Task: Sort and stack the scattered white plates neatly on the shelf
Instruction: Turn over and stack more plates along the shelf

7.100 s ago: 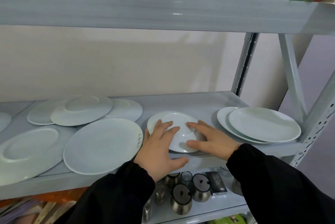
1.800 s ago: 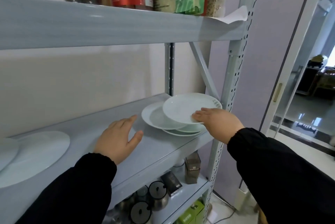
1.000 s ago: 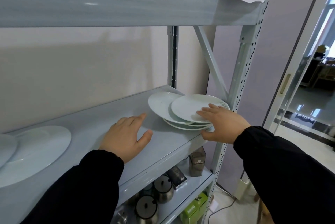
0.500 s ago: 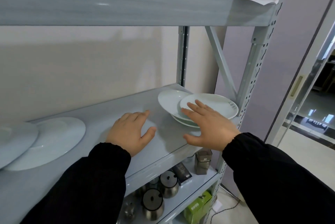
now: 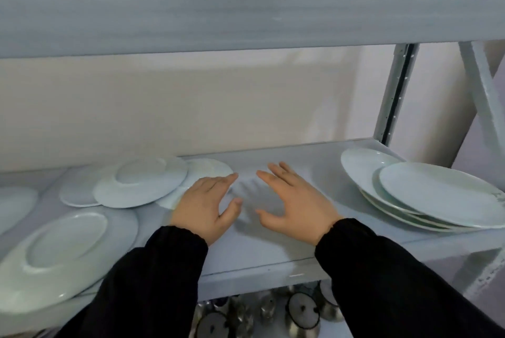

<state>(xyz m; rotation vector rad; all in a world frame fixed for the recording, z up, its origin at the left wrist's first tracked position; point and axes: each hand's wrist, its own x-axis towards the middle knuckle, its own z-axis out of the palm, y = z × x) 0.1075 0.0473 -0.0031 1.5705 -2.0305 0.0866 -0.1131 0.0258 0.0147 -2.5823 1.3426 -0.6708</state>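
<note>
The right hand (image 5: pixel 292 206) has come off the stack (image 5: pixel 437 195) and swung back to mid-shelf beside the left hand (image 5: pixel 203 206). The small plate that lay in the middle seconds ago is gone from there.

The shelf (image 5: pixel 259 261) carries everything. A large upturned plate (image 5: pixel 68 255) overhangs the front edge near the left end. The stack, roughly four plates fanned rather than squared, sits at the right end. A loose cluster (image 5: pixel 142 181) of three overlapping plates lies toward the back left.

Both hands hover palm-down, fingers (image 5: pixel 276 170) spread and released, holding nothing. The left one overlaps the cluster's nearest rim, though I cannot tell whether it touches.

The plates look like glazed ceramic: stiff, slick, weighty and chip-prone. They are probably best taken by the rim, thumb over and fingers beneath.

The upper shelf (image 5: pixel 246 9) leaves low headroom, so lifts should stay shallow. The bare middle gives sliding room.
</note>
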